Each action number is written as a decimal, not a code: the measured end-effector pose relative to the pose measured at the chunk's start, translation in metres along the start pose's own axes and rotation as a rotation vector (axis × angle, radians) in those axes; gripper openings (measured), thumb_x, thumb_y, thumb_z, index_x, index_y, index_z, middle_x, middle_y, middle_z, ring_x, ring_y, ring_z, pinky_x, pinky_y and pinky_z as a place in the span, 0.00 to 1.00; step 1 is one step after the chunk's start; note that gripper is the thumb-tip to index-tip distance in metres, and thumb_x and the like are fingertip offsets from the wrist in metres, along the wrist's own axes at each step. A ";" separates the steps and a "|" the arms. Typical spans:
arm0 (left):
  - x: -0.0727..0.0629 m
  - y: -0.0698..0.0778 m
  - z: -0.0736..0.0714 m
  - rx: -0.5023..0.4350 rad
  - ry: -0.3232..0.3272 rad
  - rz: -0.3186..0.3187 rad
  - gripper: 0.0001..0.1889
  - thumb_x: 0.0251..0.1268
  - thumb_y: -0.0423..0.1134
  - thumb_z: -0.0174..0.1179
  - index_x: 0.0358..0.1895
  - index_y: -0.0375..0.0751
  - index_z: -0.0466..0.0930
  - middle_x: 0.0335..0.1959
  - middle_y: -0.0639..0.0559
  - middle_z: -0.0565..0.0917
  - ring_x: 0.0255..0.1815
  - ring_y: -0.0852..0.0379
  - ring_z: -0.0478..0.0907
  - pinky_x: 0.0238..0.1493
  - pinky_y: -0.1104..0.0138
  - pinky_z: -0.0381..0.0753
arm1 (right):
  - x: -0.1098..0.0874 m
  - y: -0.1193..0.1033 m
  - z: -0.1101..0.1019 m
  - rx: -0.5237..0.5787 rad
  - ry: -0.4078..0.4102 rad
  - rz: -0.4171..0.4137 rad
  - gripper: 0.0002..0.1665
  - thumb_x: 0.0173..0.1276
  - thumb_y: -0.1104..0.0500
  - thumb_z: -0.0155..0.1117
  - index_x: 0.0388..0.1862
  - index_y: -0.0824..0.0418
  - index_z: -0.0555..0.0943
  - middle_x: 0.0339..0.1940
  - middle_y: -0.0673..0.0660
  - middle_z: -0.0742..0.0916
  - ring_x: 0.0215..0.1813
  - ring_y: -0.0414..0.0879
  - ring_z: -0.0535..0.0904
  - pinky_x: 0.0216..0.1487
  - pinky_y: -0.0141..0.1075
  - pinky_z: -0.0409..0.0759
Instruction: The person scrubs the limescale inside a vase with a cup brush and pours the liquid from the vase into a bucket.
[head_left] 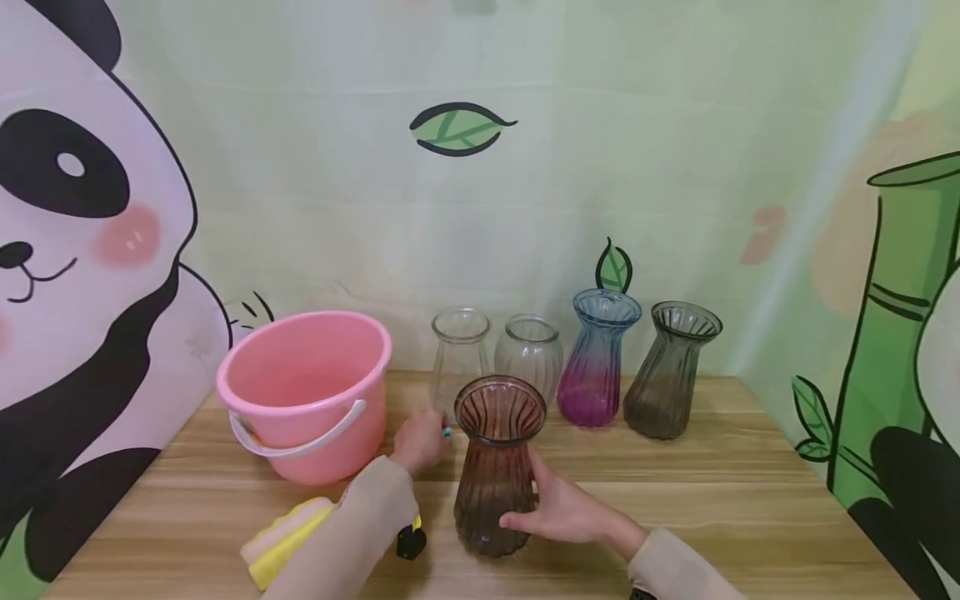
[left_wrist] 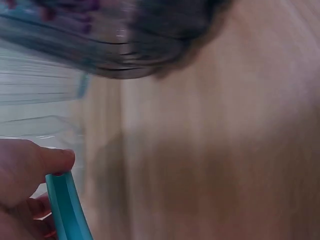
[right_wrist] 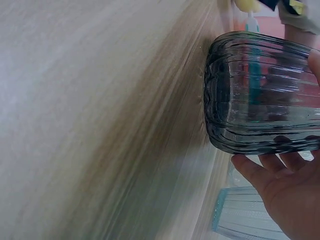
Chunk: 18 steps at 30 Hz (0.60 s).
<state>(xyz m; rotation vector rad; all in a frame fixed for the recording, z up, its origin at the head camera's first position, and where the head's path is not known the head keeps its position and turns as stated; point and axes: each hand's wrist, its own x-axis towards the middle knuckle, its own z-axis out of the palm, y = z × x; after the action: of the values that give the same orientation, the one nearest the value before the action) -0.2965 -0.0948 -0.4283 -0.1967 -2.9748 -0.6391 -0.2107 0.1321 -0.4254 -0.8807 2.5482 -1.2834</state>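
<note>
A ribbed, reddish-brown glass vase [head_left: 491, 492] stands upright at the middle front, its mouth flared. My right hand [head_left: 566, 504] holds its right side, thumb in front and fingers behind. In the right wrist view, those fingers touch the ribbed glass [right_wrist: 240, 95]. My left hand [head_left: 420, 442], left of the vase, pinches a teal handle [left_wrist: 67, 205]. Seen past and through the glass, this handle runs into a white stem [right_wrist: 251, 22] with yellow at its far end, like a sponge brush. My left forearm hides most of it in the head view.
At left is a pink bucket [head_left: 303, 417] with a white handle. A yellow sponge [head_left: 288, 542] lies in front of it. Behind stand two clear vases [head_left: 459, 358], a blue-and-pink vase [head_left: 592, 367] and a grey vase [head_left: 667, 383], near the wall cloth [head_left: 675, 167].
</note>
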 end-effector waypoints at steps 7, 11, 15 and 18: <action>-0.003 -0.007 0.013 0.012 -0.020 -0.012 0.02 0.50 0.35 0.60 0.25 0.46 0.76 0.27 0.47 0.78 0.25 0.49 0.74 0.22 0.59 0.71 | 0.002 -0.003 0.003 -0.004 0.008 -0.004 0.60 0.53 0.44 0.68 0.73 0.53 0.40 0.66 0.62 0.69 0.61 0.51 0.71 0.58 0.44 0.71; -0.004 -0.007 0.012 0.003 -0.042 0.021 0.07 0.48 0.37 0.64 0.31 0.45 0.77 0.27 0.48 0.78 0.27 0.51 0.74 0.24 0.60 0.71 | 0.001 -0.003 0.001 -0.010 0.006 0.017 0.60 0.54 0.44 0.68 0.74 0.53 0.39 0.67 0.62 0.68 0.62 0.52 0.71 0.56 0.44 0.72; -0.010 -0.002 0.000 -0.055 -0.044 0.115 0.15 0.49 0.39 0.64 0.42 0.39 0.77 0.37 0.44 0.81 0.39 0.45 0.78 0.36 0.55 0.76 | 0.001 0.000 0.001 -0.023 0.008 0.020 0.61 0.54 0.42 0.67 0.74 0.53 0.38 0.67 0.62 0.68 0.61 0.51 0.71 0.56 0.43 0.73; -0.024 0.007 -0.021 -0.124 -0.013 0.202 0.18 0.52 0.39 0.63 0.46 0.37 0.76 0.44 0.41 0.81 0.47 0.42 0.77 0.45 0.52 0.75 | -0.001 0.002 0.002 -0.031 0.017 0.013 0.62 0.53 0.42 0.67 0.74 0.52 0.38 0.66 0.61 0.69 0.60 0.51 0.72 0.56 0.43 0.72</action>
<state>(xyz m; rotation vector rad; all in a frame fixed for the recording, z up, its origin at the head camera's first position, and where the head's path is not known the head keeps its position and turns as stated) -0.2707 -0.0992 -0.4091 -0.5049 -2.8766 -0.7982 -0.2104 0.1321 -0.4283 -0.8615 2.5893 -1.2556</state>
